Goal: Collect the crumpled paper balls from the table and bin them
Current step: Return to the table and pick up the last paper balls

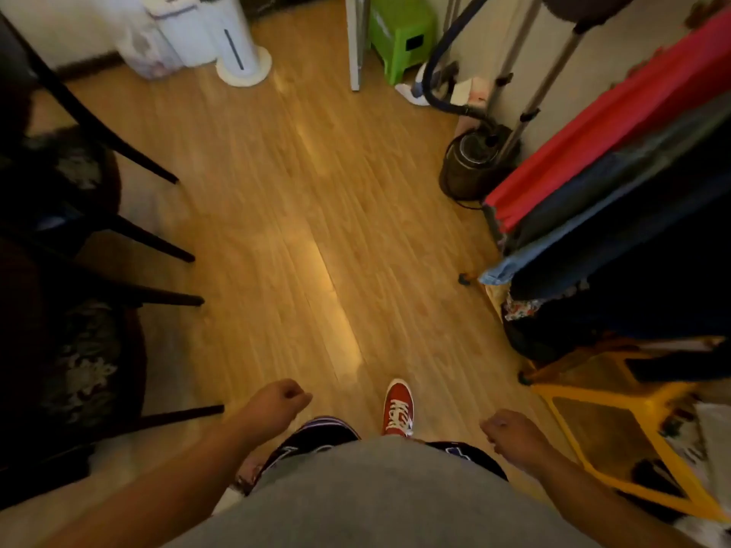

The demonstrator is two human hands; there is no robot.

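Dark chair legs (150, 239) are seen along the left edge, over a wooden floor (277, 215). At the far left, a white lidded bin (174, 29) is set by the wall, just beside a white tower appliance (237, 41). The left hand (277, 401) is closed into a fist above the floor; whether a paper ball is enclosed cannot be told. 1 red sneaker (399, 407) is planted between the 2 hands. The right hand (510, 433) is likewise curled shut, its contents hidden. No paper ball is visible anywhere. Further right, a garment steamer (474, 164), hung clothes (617, 160) and a yellow stool (617, 433) are seen.
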